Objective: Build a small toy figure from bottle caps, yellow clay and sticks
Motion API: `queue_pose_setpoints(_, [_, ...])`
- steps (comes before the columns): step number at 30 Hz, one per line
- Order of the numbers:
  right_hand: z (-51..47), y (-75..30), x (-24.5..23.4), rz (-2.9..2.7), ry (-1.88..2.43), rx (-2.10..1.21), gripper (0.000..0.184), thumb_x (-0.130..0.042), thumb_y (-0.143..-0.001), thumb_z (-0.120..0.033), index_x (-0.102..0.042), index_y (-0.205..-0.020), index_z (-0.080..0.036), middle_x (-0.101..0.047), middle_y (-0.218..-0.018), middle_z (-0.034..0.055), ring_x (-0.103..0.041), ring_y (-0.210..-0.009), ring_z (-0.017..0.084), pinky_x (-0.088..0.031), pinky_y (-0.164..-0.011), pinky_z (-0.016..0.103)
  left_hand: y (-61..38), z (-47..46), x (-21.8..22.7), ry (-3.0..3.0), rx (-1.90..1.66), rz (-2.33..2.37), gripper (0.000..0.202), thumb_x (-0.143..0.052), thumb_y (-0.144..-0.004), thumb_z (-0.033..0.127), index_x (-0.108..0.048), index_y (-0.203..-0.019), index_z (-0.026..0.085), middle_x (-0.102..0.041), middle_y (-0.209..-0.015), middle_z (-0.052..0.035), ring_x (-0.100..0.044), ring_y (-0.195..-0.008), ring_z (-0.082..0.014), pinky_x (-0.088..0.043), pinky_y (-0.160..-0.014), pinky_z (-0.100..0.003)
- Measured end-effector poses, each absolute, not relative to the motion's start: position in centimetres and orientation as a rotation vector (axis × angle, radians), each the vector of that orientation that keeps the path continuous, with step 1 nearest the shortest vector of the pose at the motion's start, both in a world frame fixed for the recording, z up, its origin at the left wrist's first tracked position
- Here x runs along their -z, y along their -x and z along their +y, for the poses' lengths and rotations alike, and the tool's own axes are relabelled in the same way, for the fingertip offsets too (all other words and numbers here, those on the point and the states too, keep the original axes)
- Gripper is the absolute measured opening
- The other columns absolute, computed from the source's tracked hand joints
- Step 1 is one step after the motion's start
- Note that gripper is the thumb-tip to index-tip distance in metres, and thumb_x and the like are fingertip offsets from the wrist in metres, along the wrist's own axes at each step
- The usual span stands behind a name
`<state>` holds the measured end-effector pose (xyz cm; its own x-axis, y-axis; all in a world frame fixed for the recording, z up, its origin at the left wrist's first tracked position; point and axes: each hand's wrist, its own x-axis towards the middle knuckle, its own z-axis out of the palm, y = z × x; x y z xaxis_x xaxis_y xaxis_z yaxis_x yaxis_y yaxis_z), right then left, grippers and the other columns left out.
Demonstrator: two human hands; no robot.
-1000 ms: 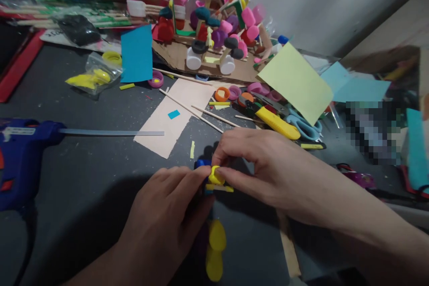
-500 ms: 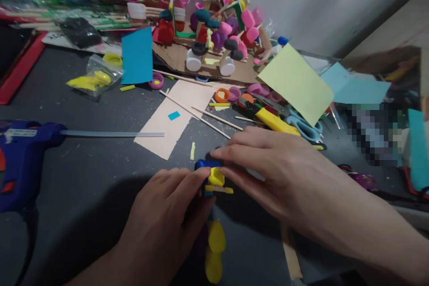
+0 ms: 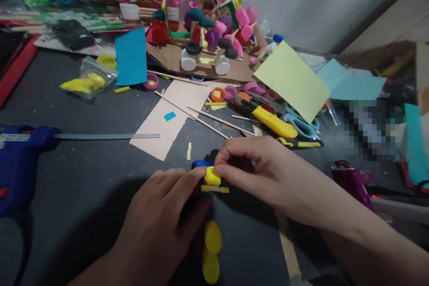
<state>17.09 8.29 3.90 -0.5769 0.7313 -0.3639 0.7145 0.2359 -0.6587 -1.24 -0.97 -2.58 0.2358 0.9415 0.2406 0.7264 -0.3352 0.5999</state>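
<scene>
Low in the middle of the head view is a small craft model with a yellow clay-like lump (image 3: 212,176) at its top. Just beneath the lump a short stick with yellow ends (image 3: 215,189) lies crosswise, and a blue part (image 3: 202,164) shows behind. My left hand (image 3: 161,214) is closed around the model's side, its index fingertip against the lump. Thumb and forefinger of my right hand (image 3: 261,174) pinch the lump's upper right edge. Two yellow oval discs (image 3: 212,237) appear below; how they join the model is hidden by shadow and fingers.
A blue glue gun (image 3: 27,161) lies at left, its clear stick pointing right over a pale paper sheet (image 3: 152,143). Thin wooden sticks (image 3: 201,118), a yellow-handled cutter (image 3: 275,123) and blue-handled scissors (image 3: 301,125) lie beyond my hands. Colourful models stand on cardboard (image 3: 167,60) behind.
My right hand's forefinger has curled back from the blue part to meet the thumb at the yellow lump. My left hand keeps its hold. The whole view has shifted slightly.
</scene>
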Motion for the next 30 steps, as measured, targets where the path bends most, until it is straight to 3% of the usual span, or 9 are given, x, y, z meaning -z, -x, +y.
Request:
queue_pose_setpoints(11, [8.4, -16.6, -5.4, -2.685, 1.408, -0.884, 0.028, -0.056, -0.094, -0.032, -0.063, -0.069, -0.021, -0.057, -0.060, -0.0050, -0.043, -0.056, 0.009, -0.028, -0.052, 0.026, 1.4, -1.2, 2.6, -2.178, -0.847, 1.532, 0.026, -0.056, -0.096, 0.025, -0.051, -0.121, 0.024, -0.074, -0.092, -0.0008, -0.071, -0.082, -0.0200, -0.055, -0.072, -0.035])
queue_pose_setpoints(21, [7.5, -17.4, -3.7, -2.257, 1.648, -1.555, 0.035, -0.053, -0.093, -0.045, -0.059, -0.070, -0.020, -0.048, -0.061, -0.0063, -0.039, -0.056, 0.008, -0.029, -0.046, 0.022, 1.3, -0.9, 2.2, -2.208, -0.795, 1.540, 0.027, -0.051, -0.097, 0.028, -0.048, -0.123, 0.024, -0.074, -0.094, -0.0016, -0.071, -0.083, -0.0206, -0.055, -0.072, -0.037])
queue_pose_setpoints(30, [8.8, -16.6, -4.2, -2.253, 1.642, -1.816, 0.029, -0.054, -0.089, -0.042, -0.056, -0.071, -0.020, -0.048, -0.062, -0.0061, -0.040, -0.057, 0.009, -0.030, -0.047, 0.023, 1.2, -1.2, 2.0, -2.203, -0.773, 1.545, 0.027, -0.052, -0.096, 0.027, -0.049, -0.122, 0.024, -0.073, -0.090, -0.0009, -0.071, -0.079, -0.0209, -0.055, -0.070, -0.037])
